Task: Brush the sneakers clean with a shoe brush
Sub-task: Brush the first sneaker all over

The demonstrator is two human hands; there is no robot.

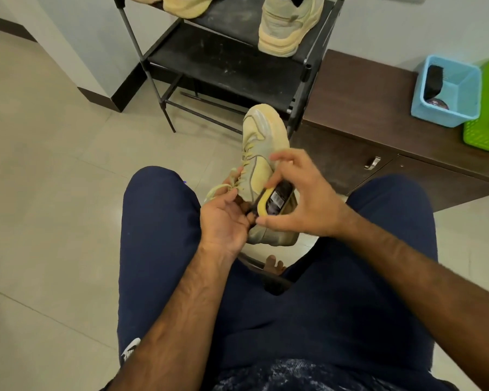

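the fingers (pixel 281 160) of the right hand (pixel 305 200) are spread and bent over a shoe brush (pixel 278 197), grasping it between fingertips and thumb; its black back with a label faces up and its yellow edge lies against the side of a beige sneaker (pixel 261 148). the fingers (pixel 236 194) of the left hand (pixel 223 221) curl round the sneaker's collar by the loose laces (pixel 223 187), palm turned up, holding the shoe in the air between the knees. the sneaker's toe points away from the person, its heel down near both hands.

both forearms reach in from below over dark blue shorts (pixel 158 221). bare toes (pixel 274 265) show on the pale tiled floor (pixel 54 165) under the shoe.

beyond the sneaker stands a black shoe rack (pixel 223 66); on its upper shelf sits another beige sneaker (pixel 284 26), with more beige shoes (pixel 187 5) at the top edge. right of the rack runs a low brown surface (pixel 364 103) with a drawer handle. on it stand a blue basket (pixel 463 108) with a dark brush inside and, touching it, a green basket (pixel 486 131).
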